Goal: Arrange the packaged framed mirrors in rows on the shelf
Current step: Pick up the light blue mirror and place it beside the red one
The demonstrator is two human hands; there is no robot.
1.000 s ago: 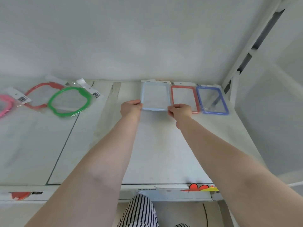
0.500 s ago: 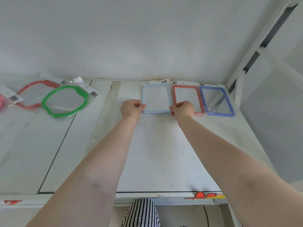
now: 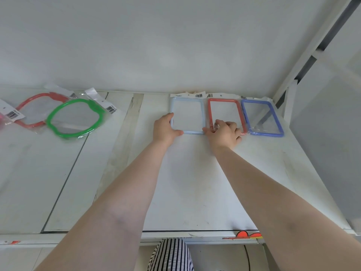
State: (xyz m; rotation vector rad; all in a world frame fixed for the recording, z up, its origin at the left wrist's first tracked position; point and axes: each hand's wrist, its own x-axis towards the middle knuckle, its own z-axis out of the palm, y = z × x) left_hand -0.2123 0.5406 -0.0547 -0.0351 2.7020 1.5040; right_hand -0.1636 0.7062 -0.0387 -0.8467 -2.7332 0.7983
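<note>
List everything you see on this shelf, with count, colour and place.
Rectangular mirrors: 3, pale blue, red, dark blue, side by side along the back wall, right end.
Rounded mirrors: 2, green, red, overlapping at left rear.
Pink item: 1, cut off at the left edge, kind unclear.
Shelf: 1, white.
Sticker: 1, red and yellow, front edge.
Striped clothing: black and white, bottom centre.
Left hand: on pale blue frame's near left corner.
Right hand: at its near right corner, over red frame.
</note>
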